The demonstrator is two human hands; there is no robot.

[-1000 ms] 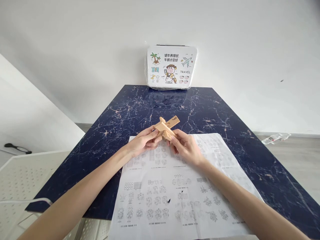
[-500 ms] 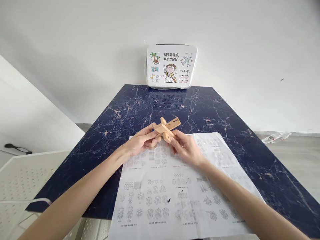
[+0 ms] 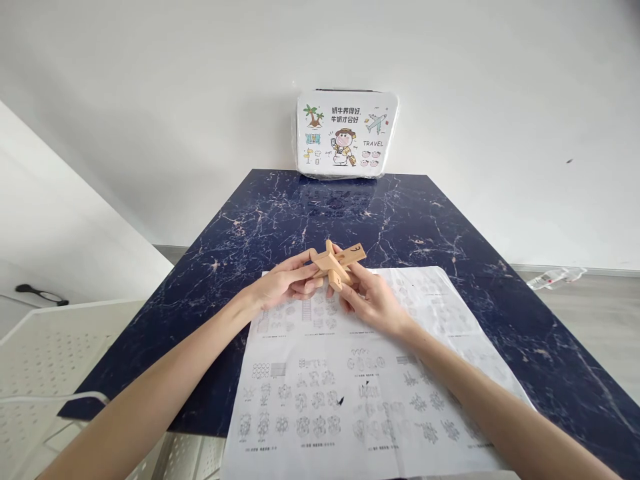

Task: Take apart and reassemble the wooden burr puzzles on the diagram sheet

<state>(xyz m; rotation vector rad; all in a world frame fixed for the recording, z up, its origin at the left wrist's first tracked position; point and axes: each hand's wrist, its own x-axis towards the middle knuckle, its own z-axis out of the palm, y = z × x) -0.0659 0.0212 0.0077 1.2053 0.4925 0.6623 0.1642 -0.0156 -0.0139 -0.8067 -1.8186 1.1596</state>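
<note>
A wooden interlocking puzzle [image 3: 333,265] of several crossed pale bars is held between both hands, above the far edge of the instruction sheet [image 3: 300,347]. One bar points up to the right with a dark mark on its end. My left hand [image 3: 285,279] is closed on the puzzle's left side, thumb on top and fingers beneath. On the right side, my right hand [image 3: 373,297] pinches the lower bars with thumb and fingers. The fingers partly cover the lower bars.
The sheet with printed diagrams lies on a dark blue marbled table [image 3: 240,247]. A white cartoon-printed case [image 3: 345,137] stands at the table's far edge by the wall. A white perforated surface [image 3: 65,347] with a cable [image 3: 75,398] is at left. A clear plastic item [image 3: 555,277] lies beyond the right edge.
The puzzle has turned slightly and sits a little lower in the hands. Both hands keep their hold. The whole view has shifted slightly.
</note>
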